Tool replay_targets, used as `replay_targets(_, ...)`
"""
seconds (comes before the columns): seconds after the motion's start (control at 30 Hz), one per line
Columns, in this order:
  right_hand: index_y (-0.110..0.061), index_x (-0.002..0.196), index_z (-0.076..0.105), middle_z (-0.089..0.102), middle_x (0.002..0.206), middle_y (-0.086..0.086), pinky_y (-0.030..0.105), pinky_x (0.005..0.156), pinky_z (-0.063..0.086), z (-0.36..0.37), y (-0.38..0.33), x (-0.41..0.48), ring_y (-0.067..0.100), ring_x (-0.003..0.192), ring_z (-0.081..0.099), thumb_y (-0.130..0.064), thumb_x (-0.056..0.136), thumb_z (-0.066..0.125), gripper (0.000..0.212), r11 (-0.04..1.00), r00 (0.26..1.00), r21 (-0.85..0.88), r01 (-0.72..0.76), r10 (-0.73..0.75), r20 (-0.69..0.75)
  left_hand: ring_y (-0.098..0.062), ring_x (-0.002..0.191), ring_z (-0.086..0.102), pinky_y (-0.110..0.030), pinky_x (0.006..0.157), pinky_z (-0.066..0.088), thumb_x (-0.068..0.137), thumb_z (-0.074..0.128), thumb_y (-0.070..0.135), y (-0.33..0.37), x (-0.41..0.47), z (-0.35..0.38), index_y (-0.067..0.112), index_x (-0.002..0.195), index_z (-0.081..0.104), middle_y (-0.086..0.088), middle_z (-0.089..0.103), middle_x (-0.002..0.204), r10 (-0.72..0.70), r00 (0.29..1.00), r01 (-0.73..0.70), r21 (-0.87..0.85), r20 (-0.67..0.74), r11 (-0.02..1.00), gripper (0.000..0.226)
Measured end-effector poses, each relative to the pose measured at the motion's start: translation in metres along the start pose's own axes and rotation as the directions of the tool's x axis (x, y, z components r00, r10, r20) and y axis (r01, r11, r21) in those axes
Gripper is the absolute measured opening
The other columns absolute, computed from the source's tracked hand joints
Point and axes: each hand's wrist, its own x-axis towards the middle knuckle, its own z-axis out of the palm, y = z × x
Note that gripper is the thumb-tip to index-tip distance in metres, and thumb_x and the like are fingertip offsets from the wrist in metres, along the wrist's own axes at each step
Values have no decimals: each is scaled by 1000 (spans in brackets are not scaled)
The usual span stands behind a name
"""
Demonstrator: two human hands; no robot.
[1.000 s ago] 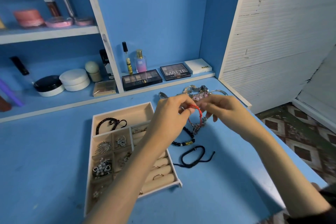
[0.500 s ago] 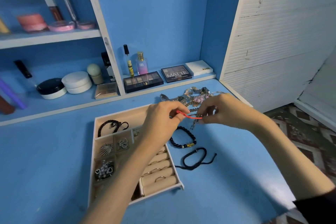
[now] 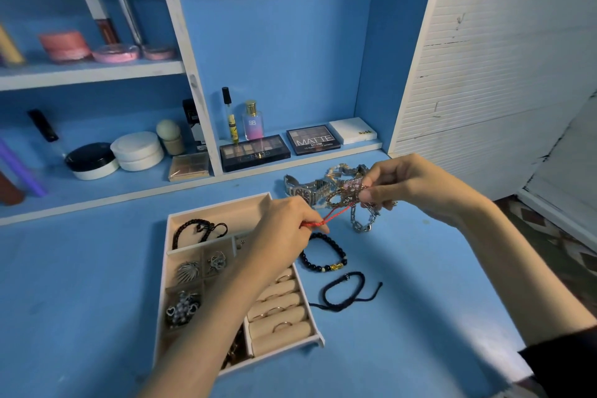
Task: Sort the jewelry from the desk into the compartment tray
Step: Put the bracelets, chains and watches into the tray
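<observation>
A thin red cord bracelet point(image 3: 336, 216) is stretched between my hands above the blue desk. My left hand point(image 3: 287, 229) pinches its left end over the beige compartment tray point(image 3: 181, 216). My right hand point(image 3: 410, 187) pinches the other end together with a tangle of metal chains point(image 3: 358, 213) lifted from the jewelry pile point(image 3: 326, 187). A silver watch point(image 3: 300, 189) lies in that pile. A black bead bracelet point(image 3: 323, 257) and a dark woven cord bracelet point(image 3: 345, 292) lie on the desk right of the tray. The tray holds a black braided bracelet point(image 3: 198, 231), brooches and rings on rolls.
Eyeshadow palettes point(image 3: 255, 152), a perfume bottle point(image 3: 253, 121), cream jars point(image 3: 137, 152) and other cosmetics stand on the shelves behind the desk. The desk's right edge drops to a patterned floor point(image 3: 549, 236). A white slatted wall rises at the right.
My hands have drawn apart, pulling the red cord straight. The right hand has risen toward the pile with chains hanging from it; the left hand has moved down toward the tray.
</observation>
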Motion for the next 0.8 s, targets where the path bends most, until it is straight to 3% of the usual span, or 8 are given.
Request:
replay_targets(0.13,3,77,66,68,73,16,24,63,44,4,-6,-1,18,67,58,-20,66,74,27,993,987,33,113,-109,-116,-8,82,50,-8,75,30,88,51,0,-2,3,5,19,96,73,-1,63,97,10,1000,-11,61,20,998,31)
replay_targets(0.23,4,79,64,68,68,10,23,53,44,6,-16,0,18,58,56,-17,68,72,25,975,966,108,195,-172,-193,-11,92,55,-6,79,32,87,52,0,-3,5,9,20,98,73,0,65,101,8,1000,-9,63,17,998,31)
replay_targets(0.47,-3,81,62,69,76,13,27,61,54,4,-38,1,24,64,62,-17,73,67,16,934,928,217,285,-212,-306,-6,80,58,-19,79,49,85,59,9,2,5,14,23,96,72,6,70,97,24,1000,-24,-1,14,1000,22)
replay_targets(0.6,-4,82,60,68,79,14,28,66,56,6,-46,3,23,68,64,-15,76,63,13,902,904,254,349,-252,-346,-2,73,52,-12,73,42,85,61,13,0,6,15,20,97,71,6,68,93,30,998,-30,-3,50,1000,18)
replay_targets(0.8,-6,84,59,69,86,13,30,75,56,10,-58,4,24,76,68,-10,86,57,4,854,879,305,420,-301,-370,-2,73,52,-12,67,39,87,59,20,-6,8,20,22,97,70,12,56,82,11,996,-11,0,85,1000,15)
